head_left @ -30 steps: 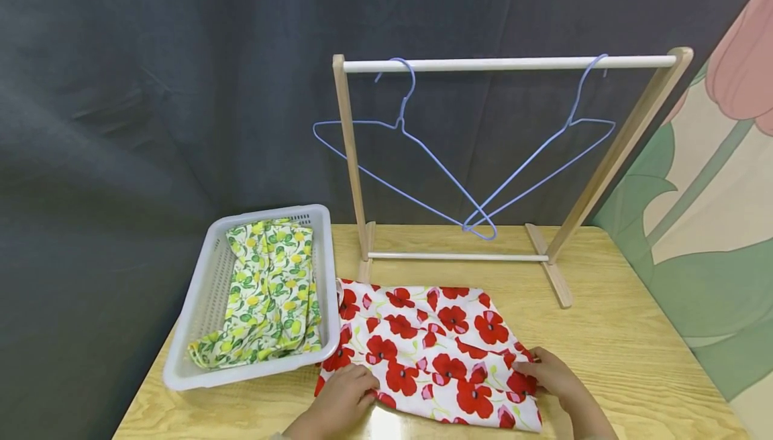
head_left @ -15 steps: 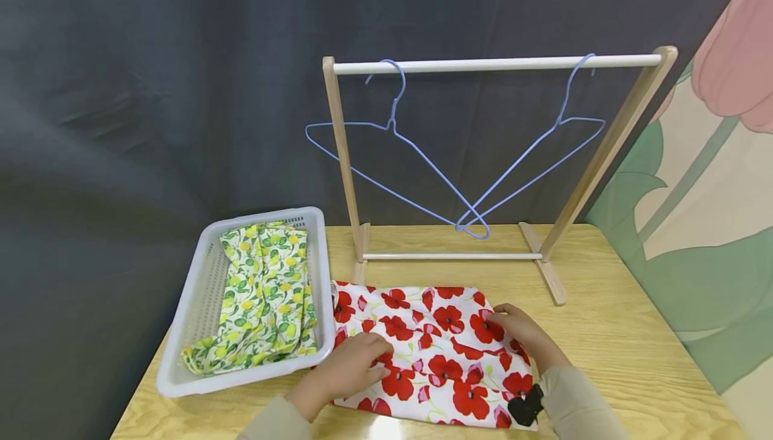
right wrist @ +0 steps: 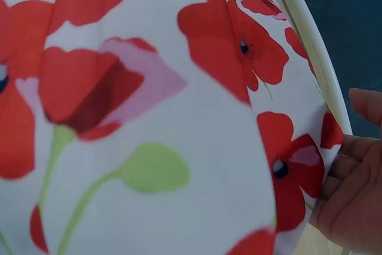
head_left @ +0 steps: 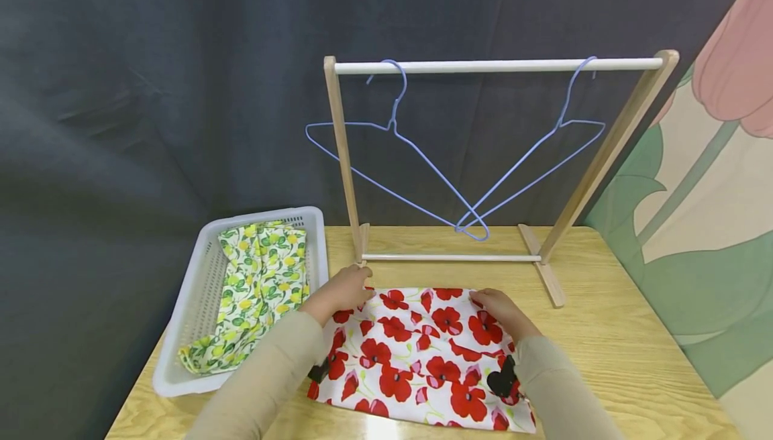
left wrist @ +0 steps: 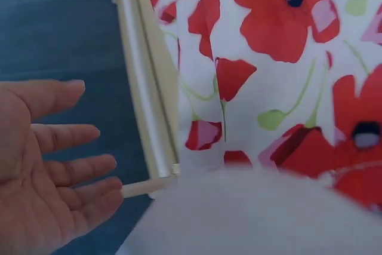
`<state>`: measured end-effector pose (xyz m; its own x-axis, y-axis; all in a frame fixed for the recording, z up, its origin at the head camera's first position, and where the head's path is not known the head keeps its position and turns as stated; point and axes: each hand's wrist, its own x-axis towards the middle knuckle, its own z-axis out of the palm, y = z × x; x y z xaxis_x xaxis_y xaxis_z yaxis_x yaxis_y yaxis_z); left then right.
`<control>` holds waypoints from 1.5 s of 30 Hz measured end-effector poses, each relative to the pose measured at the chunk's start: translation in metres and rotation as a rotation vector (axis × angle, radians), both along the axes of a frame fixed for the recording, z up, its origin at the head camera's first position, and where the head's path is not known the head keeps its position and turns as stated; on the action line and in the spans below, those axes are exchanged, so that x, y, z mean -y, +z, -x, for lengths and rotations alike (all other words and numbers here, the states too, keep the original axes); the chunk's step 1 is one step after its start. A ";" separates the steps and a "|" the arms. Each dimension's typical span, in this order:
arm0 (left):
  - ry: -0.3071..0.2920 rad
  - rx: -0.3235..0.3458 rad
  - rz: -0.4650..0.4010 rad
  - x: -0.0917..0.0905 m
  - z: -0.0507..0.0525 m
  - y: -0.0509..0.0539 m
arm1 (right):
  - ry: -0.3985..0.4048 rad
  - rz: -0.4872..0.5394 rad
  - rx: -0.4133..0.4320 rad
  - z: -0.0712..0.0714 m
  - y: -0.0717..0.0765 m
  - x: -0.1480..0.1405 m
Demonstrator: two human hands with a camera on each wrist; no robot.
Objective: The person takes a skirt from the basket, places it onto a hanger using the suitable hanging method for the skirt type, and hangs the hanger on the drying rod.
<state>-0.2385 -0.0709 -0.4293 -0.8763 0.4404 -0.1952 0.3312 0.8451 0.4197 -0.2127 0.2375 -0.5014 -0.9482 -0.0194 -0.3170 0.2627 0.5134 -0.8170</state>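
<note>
Red-flowered cloth (head_left: 417,359) lies at six o'clock from the rack (head_left: 498,66). The left hand (head_left: 343,287) is spread wide at the cloth's ten o'clock corner; the right hand (head_left: 500,307), thumb wide, touches the two o'clock corner.

White, flat, poppy-printed cloth (head_left: 417,353): matt, against your right fingers (right wrist: 353,150).
Yellow, flat, wooden tabletop (head_left: 622,359): glossy, below them.
Grey, boxy, plastic basket (head_left: 193,382): smooth.

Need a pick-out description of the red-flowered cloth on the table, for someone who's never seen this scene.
Start at the wooden-framed rack standing on the table. In front of it, right of the pale basket, a white cloth lies spread out. Its large red flowers set it apart from the lemon-print cloth inside the basket.
</note>
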 end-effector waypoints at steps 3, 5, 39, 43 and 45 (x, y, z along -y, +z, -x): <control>-0.020 -0.024 0.029 -0.001 0.028 -0.032 | -0.023 0.011 0.039 0.003 -0.001 0.004; -0.006 -0.019 0.059 -0.003 0.037 -0.043 | -0.052 0.015 0.064 0.005 0.000 0.007; 0.074 -0.117 0.261 -0.012 0.008 -0.050 | -0.069 -0.122 -0.182 0.023 -0.033 0.023; 0.087 -0.127 0.165 -0.010 0.011 -0.039 | -0.116 -0.089 -0.183 0.012 0.008 0.024; 0.098 -0.160 0.120 -0.010 0.012 -0.031 | -0.131 -0.058 -0.202 0.011 0.024 0.022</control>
<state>-0.2505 -0.0610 -0.4605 -0.9377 0.3339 -0.0965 0.2995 0.9171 0.2629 -0.2240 0.2153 -0.4776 -0.9856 0.1210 -0.1177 0.1646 0.5328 -0.8301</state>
